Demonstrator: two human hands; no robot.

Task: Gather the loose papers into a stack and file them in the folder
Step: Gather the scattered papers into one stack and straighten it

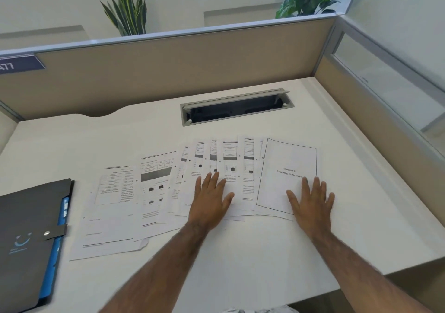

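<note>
Lying fanned across the white desk (240, 252), the papers (154, 192) overlap one another in a row that runs from the left of centre to the right. The rightmost sheet, a title page (284, 165) with a thin black border and a short centred heading, sits on top of its neighbours. The leftmost sheets lie lower and nearer the desk's front edge, and one has a bent corner.

The left hand (212, 200) rests flat, palm down, on the middle of the fan, fingers spread and extended, gripping nothing. The right hand (310, 200) lies flat in the same way on the lower right part of the title page, fingers splayed, also grasping nothing. Both bare forearms reach in from the bottom of the view.

The folder (29, 240) lies closed at the left edge of the desk, just beside the leftmost paper but apart from it. It is dark grey, with a snap strap across its front and blue tabs showing along its right side.

Behind the papers, a cable slot (237, 108) is set into the desk with its lid raised. Beige partitions (168, 76) enclose the desk, and two plants (127, 11) stand beyond the back one.
</note>
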